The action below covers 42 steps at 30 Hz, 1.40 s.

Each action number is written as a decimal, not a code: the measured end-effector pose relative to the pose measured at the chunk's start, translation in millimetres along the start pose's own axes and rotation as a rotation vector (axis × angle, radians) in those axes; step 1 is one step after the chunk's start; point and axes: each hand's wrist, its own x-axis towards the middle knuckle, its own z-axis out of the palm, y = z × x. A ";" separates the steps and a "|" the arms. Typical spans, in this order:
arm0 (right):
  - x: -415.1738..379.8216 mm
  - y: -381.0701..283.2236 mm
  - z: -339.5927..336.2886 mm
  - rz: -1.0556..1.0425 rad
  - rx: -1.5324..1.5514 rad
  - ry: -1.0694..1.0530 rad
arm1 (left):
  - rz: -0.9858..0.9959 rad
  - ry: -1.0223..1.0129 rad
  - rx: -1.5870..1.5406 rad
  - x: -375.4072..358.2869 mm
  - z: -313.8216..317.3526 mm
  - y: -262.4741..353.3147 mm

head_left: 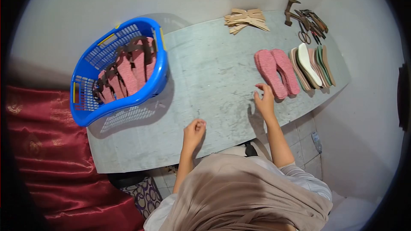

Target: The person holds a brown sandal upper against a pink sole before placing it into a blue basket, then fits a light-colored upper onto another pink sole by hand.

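Note:
My left hand (195, 133) hovers over the front part of the table, its fingers curled in loosely and nothing showing in them. Farther right, my right hand (265, 102) is held with thumb and fingers apart and holds nothing. Just beyond its fingertips lie two stacks of pink sandal soles, a left stack (267, 70) and a right stack (286, 72), side by side. Right of these, a row of thin sole pieces (309, 68) in white, green, tan and pink leans together on the table.
A blue plastic basket (160, 66) at the left holds several pink sandals (127, 72) with dark straps. Beige cut-out pieces (246, 19) are piled at the back of the grey table (205, 72). A hammer (289, 13), scissors (304, 37) and other tools lie back right.

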 end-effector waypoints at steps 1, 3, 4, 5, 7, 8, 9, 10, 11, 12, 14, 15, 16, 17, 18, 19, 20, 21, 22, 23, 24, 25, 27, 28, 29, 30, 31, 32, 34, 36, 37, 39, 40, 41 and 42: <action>2.6 16.8 -13.3 -0.044 -0.072 0.063 | -0.042 -0.055 0.023 -7.7 13.4 -5.0; 13.5 41.9 -33.7 0.024 -0.310 0.055 | -0.064 -0.126 0.055 -9.6 38.1 -7.0; 19.5 49.2 -39.7 0.071 -0.412 0.050 | -0.038 -0.140 0.065 -5.3 48.1 -5.2; 24.6 56.8 -44.7 0.118 -0.512 0.042 | -0.016 -0.153 0.076 -2.9 59.9 -3.2; 31.6 75.5 -48.2 0.217 -0.582 -0.105 | 0.003 -0.177 0.118 11.5 84.2 21.7; 34.7 79.7 -49.4 0.244 -0.624 -0.179 | 0.014 -0.187 0.141 22.2 95.7 35.3; 37.5 85.6 -51.4 0.271 -0.667 -0.254 | 0.045 -0.191 0.122 31.4 109.7 46.1; 39.1 93.5 -53.9 0.197 -0.658 -0.250 | 0.075 -0.194 0.103 40.2 125.8 56.7; 41.8 100.6 -57.0 0.194 -0.626 -0.270 | 0.106 -0.196 0.081 48.5 142.2 66.9; 44.8 103.8 -59.7 0.191 -0.596 -0.290 | 0.126 -0.213 0.062 55.5 157.5 76.8; 50.2 107.8 -66.9 0.163 -0.529 -0.323 | 0.167 -0.250 0.023 66.0 187.9 93.6; 51.5 109.3 -70.7 0.132 -0.481 -0.313 | 0.134 -0.233 -0.039 69.2 204.7 99.1; 51.7 110.3 -74.0 0.103 -0.433 -0.305 | 0.101 -0.216 -0.102 72.5 221.6 103.3; 52.0 109.7 -76.9 0.073 -0.384 -0.297 | 0.068 -0.199 -0.164 75.8 236.6 105.6; 52.4 104.4 -81.1 0.153 -0.176 -0.314 | -0.107 -0.222 -0.299 80.4 250.7 101.6; 51.1 98.5 -84.2 0.090 -0.110 -0.331 | -0.167 -0.189 -0.409 82.2 259.5 103.9; 48.7 92.6 -86.6 0.029 -0.042 -0.347 | -0.226 -0.157 -0.517 84.1 266.7 105.8; 46.1 88.8 -87.7 -0.030 0.026 -0.360 | -0.284 -0.126 -0.625 86.5 271.5 107.3; 42.7 87.9 -87.8 -0.077 0.080 -0.416 | -0.255 -0.084 -0.687 88.3 274.3 107.1; 40.5 87.5 -87.5 -0.125 0.134 -0.470 | -0.224 -0.041 -0.749 89.5 274.4 105.2; 44.2 85.8 -88.4 -0.174 0.189 -0.522 | -0.190 0.002 -0.810 91.3 272.7 102.2; 54.8 85.7 -90.5 -0.161 0.184 -0.609 | -0.158 0.044 -0.871 93.4 270.2 98.7; 88.2 86.5 -93.2 -0.130 0.173 -0.790 | -0.148 0.111 -0.809 95.7 259.3 91.4; 108.3 101.9 -79.8 -0.257 0.182 -0.727 | -0.113 0.154 -0.779 95.1 253.3 91.7; 131.7 99.7 -76.5 -0.221 0.171 -0.682 | -0.078 0.199 -0.749 95.1 247.2 91.9; 157.1 96.9 -72.1 -0.185 0.159 -0.638 | -0.077 0.242 -0.735 94.7 242.3 90.9; 186.5 100.4 -62.2 -0.170 0.189 -0.640 | -0.077 0.278 -0.745 94.2 239.8 86.9; 217.6 106.4 -49.5 -0.154 0.220 -0.642 | -0.077 0.314 -0.754 93.7 238.3 81.3; 275.1 124.6 -13.5 -0.196 0.196 -0.537 | -0.091 0.362 -0.741 93.3 235.3 70.0; 322.6 143.0 24.2 -0.165 0.086 -0.424 | -0.142 0.364 -0.756 89.6 233.7 72.8; 340.8 150.9 40.9 -0.163 -0.012 -0.393 | -0.168 0.367 -0.764 88.3 233.0 74.7; 366.7 162.6 65.7 -0.167 -0.145 -0.354 | -0.220 0.372 -0.774 87.3 232.7 76.2; 376.7 167.7 75.0 -0.171 -0.180 -0.344 | -0.246 0.372 -0.779 87.2 231.7 75.2; 386.6 173.6 83.4 -0.176 -0.216 -0.331 | -0.240 0.373 -0.768 87.6 231.2 71.8; 396.8 183.0 91.9 -0.152 -0.256 -0.330 | -0.234 0.371 -0.758 88.9 231.6 67.3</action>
